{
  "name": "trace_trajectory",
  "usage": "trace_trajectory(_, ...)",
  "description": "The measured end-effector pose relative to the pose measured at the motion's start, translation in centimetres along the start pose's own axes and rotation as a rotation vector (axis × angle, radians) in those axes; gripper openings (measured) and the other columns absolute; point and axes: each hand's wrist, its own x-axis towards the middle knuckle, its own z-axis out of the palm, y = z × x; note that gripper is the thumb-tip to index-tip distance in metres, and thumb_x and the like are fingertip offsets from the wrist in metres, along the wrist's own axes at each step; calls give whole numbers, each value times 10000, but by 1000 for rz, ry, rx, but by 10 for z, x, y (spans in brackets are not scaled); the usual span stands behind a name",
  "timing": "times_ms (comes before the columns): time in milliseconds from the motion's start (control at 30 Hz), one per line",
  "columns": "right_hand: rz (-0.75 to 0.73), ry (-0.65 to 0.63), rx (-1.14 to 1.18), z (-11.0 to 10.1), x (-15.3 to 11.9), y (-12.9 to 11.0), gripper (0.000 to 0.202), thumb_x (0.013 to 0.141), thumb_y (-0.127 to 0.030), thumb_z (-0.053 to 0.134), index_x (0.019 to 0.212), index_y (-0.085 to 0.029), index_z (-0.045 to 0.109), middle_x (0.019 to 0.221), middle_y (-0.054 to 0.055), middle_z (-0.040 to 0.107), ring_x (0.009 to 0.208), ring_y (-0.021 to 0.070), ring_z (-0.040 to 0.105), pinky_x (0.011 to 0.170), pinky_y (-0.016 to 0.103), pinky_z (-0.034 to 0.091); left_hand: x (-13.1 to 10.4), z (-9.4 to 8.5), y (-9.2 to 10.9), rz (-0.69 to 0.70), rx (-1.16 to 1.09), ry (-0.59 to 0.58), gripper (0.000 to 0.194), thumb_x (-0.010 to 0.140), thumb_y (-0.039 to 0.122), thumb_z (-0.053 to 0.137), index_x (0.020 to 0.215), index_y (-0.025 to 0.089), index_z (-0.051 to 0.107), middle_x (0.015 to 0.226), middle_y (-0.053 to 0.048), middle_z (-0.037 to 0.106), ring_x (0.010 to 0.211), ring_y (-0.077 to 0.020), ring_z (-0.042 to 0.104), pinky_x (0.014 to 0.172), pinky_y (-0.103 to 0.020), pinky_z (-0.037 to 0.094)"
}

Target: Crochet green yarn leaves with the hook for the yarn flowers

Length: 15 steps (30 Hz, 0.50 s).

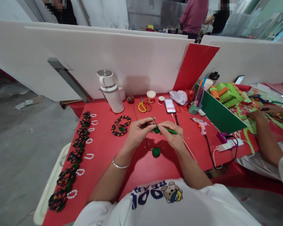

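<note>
Between my two hands is a small piece of green crochet (156,129). My left hand (141,129) pinches it from the left, with a green yarn strand raised over the index finger. A green crochet hook (172,131) is gripped in my right hand (171,134), its tip at the piece and hidden by fingers. Just below on the table lies a green yarn ball (156,152). Left of my hands rests a dark multicoloured braided loop (120,126) with a green leaf-like part inside.
Braided yarn bundles (75,156) and white bead rings (89,156) line the left edge. Behind stand a white flask (113,97), scissors (143,106), a paper cup (151,96) and a phone (170,106). At right are a glue gun (200,124), a power strip (230,144) and a co-worker's hands (259,114).
</note>
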Motion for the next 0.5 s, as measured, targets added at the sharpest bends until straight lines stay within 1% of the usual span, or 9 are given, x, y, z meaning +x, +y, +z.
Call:
trace_trajectory(33, 1, 20, 1, 0, 0, 0, 96, 921, -302, 722, 945, -259, 804, 894, 22, 755, 728, 133, 686, 692, 290, 581, 0, 0, -1, 8, 2, -5, 399, 667, 347, 930, 1010, 173, 823, 830, -57, 761, 672, -144, 659, 673, -307, 581)
trace_trajectory(100, 18, 53, 33, -2, 1, 1, 104, 924, -320, 718, 943, -263, 803, 896, 16, 758, 693, 127, 676, 668, 288, 576, 1, -2, -2, 58, 88, -55, 423, 705, 349, 909, 1088, 196, 812, 1078, -106, 774, 736, -146, 669, 718, -318, 593)
trace_trajectory(167, 48, 77, 69, -3, 1, 3, 109, 920, -336, 722, 922, -262, 802, 869, 7, 757, 666, 123, 668, 655, 287, 568, 1, -6, -3, 136, 250, -101, 413, 762, 379, 869, 1133, 212, 800, 1333, -151, 697, 822, -165, 689, 750, -327, 597)
trace_trajectory(233, 78, 91, 92, -6, 2, 6, 116, 914, -347, 729, 904, -259, 804, 845, 3, 756, 648, 123, 663, 642, 285, 559, 2, -9, -3, 212, 432, -102, 461, 789, 442, 841, 1185, 214, 780, 1477, -182, 598, 911, -205, 707, 777, -351, 602)
trace_trajectory(300, 95, 97, 98, -7, 2, 8, 125, 909, -356, 734, 892, -256, 807, 829, 2, 755, 640, 124, 661, 637, 284, 555, 3, -12, -3, 252, 568, -83, 524, 817, 501, 804, 1255, 219, 745, 1554, -195, 520, 996, -242, 708, 819, -382, 603)
trace_trajectory(367, 98, 96, 87, -9, 2, 8, 136, 905, -368, 738, 884, -252, 808, 825, 5, 756, 644, 129, 663, 640, 289, 561, 4, -13, -2, 240, 577, -87, 557, 867, 530, 744, 1333, 228, 700, 1565, -190, 505, 1063, -257, 695, 858, -390, 595)
trace_trajectory(433, 92, 88, 65, -9, 1, 8, 147, 901, -379, 740, 880, -249, 807, 826, 9, 757, 660, 137, 668, 649, 294, 572, 4, -11, 0, 156, 456, -125, 585, 899, 515, 712, 1411, 238, 645, 1514, -180, 555, 1028, -233, 698, 848, -365, 593)
trace_trajectory(500, 78, 81, 33, -9, 1, 6, 159, 899, -390, 740, 878, -247, 806, 831, 15, 759, 680, 144, 674, 666, 301, 581, 3, -9, 3, 35, 273, -181, 673, 863, 463, 767, 1475, 248, 586, 1437, -166, 618, 875, -174, 695, 775, -325, 595)
